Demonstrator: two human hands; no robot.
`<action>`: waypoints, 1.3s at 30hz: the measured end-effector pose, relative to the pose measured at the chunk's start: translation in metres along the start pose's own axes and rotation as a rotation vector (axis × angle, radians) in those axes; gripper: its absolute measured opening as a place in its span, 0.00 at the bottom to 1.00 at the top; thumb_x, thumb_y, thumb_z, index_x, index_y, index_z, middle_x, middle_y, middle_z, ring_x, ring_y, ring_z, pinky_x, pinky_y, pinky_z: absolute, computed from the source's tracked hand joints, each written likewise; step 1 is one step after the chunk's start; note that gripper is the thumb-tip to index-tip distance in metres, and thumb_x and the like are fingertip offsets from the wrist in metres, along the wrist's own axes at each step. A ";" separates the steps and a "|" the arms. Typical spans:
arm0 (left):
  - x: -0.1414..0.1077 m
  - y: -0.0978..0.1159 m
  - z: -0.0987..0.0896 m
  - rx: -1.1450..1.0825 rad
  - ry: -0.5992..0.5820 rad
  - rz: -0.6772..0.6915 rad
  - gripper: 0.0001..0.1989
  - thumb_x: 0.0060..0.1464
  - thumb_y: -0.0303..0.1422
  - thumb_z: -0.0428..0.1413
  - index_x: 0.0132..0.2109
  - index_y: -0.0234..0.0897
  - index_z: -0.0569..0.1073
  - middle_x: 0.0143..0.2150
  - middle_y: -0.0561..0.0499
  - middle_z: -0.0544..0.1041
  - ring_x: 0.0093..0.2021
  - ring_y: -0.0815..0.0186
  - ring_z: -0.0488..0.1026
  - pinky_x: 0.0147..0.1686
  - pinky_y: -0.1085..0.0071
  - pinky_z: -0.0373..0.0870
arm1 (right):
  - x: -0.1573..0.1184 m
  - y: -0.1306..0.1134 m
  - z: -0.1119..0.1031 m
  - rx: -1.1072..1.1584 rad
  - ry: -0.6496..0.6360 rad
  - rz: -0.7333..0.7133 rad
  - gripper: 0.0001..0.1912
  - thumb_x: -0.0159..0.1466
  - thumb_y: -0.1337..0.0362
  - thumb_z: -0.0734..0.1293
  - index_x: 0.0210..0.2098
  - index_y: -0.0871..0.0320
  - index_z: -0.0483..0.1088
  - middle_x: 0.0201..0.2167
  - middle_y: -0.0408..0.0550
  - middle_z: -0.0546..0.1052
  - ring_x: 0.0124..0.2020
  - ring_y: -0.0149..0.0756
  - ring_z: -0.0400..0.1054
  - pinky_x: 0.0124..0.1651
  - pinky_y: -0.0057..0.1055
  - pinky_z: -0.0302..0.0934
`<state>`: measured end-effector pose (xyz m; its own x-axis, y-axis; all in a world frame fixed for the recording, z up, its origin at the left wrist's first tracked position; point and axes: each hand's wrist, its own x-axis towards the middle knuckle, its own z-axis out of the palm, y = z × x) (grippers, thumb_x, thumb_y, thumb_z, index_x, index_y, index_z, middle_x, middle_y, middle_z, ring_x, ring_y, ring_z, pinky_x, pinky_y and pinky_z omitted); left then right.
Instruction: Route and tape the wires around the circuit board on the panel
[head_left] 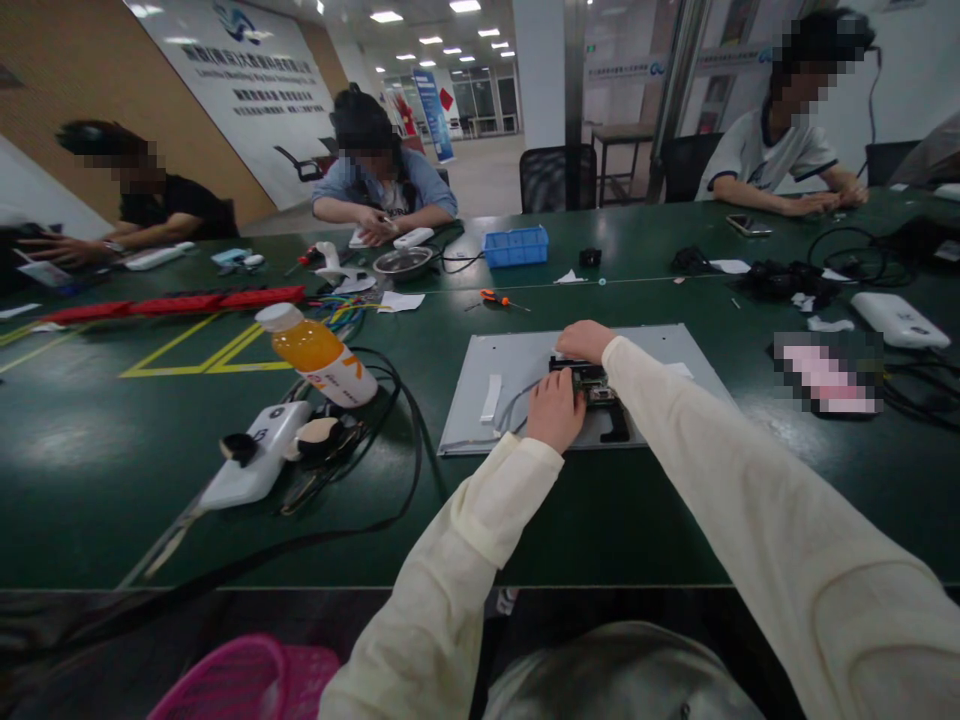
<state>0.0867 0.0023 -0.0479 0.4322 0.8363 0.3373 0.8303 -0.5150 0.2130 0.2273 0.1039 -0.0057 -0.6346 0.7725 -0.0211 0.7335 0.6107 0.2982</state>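
Note:
A flat grey panel (469, 400) lies on the green table in front of me. On it is a black device (600, 392) with a small circuit-like part and a black bracket. My left hand (555, 410) is closed around the device's left side. Behind it, my right hand (585, 341) reaches over the device's back edge with its fingers bent and partly hidden; what they hold, if anything, cannot be made out. A white strip (491, 398) and a thin grey cable lie on the panel, left of my left hand.
An orange drink bottle (319, 355), a white power bank (255, 455) and black cables are on the left. Beyond the panel are a screwdriver (504, 299) and a blue basket (516, 246). A pink-screened phone (829, 373) lies right. Several people sit across the table (375, 550).

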 end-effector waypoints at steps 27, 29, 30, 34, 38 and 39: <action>-0.001 0.000 0.001 0.004 -0.010 0.015 0.23 0.59 0.33 0.44 0.61 0.34 0.54 0.54 0.41 0.68 0.56 0.57 0.63 0.52 0.60 0.59 | -0.011 0.001 -0.006 0.012 0.007 0.181 0.13 0.64 0.68 0.59 0.38 0.64 0.75 0.39 0.61 0.78 0.43 0.43 0.72 0.41 0.32 0.62; -0.001 0.000 0.002 0.008 -0.017 0.013 0.23 0.59 0.33 0.44 0.60 0.33 0.54 0.54 0.40 0.68 0.55 0.57 0.63 0.51 0.60 0.60 | -0.013 0.000 -0.010 0.035 -0.010 0.207 0.14 0.64 0.66 0.59 0.38 0.63 0.76 0.39 0.60 0.78 0.43 0.44 0.72 0.41 0.33 0.62; -0.001 0.000 0.002 0.011 -0.020 0.013 0.23 0.59 0.33 0.44 0.60 0.33 0.55 0.54 0.40 0.68 0.55 0.57 0.64 0.51 0.60 0.60 | -0.014 -0.001 -0.011 0.049 -0.017 0.215 0.14 0.64 0.66 0.59 0.38 0.62 0.76 0.40 0.60 0.78 0.42 0.44 0.72 0.42 0.33 0.63; 0.000 0.000 0.001 0.020 -0.018 0.016 0.21 0.59 0.34 0.44 0.59 0.34 0.56 0.53 0.40 0.68 0.54 0.57 0.64 0.51 0.61 0.60 | -0.013 -0.010 -0.017 0.092 -0.039 0.218 0.14 0.63 0.66 0.60 0.40 0.63 0.76 0.41 0.62 0.77 0.43 0.45 0.72 0.43 0.34 0.63; 0.000 0.001 -0.001 0.021 -0.026 0.014 0.21 0.59 0.33 0.45 0.58 0.35 0.56 0.52 0.41 0.68 0.54 0.57 0.64 0.51 0.61 0.60 | -0.009 -0.019 -0.020 0.107 -0.064 0.226 0.15 0.62 0.68 0.59 0.41 0.64 0.75 0.40 0.63 0.77 0.44 0.46 0.72 0.44 0.35 0.63; -0.001 0.001 -0.001 0.021 -0.027 0.015 0.21 0.59 0.33 0.45 0.58 0.35 0.57 0.52 0.41 0.68 0.54 0.57 0.64 0.51 0.61 0.60 | -0.009 -0.020 -0.020 0.113 -0.067 0.226 0.14 0.62 0.68 0.59 0.40 0.64 0.75 0.40 0.62 0.77 0.44 0.46 0.72 0.44 0.34 0.63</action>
<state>0.0868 0.0012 -0.0470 0.4536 0.8336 0.3152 0.8308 -0.5235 0.1890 0.2138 0.0809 0.0076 -0.4369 0.8990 -0.0308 0.8797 0.4342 0.1938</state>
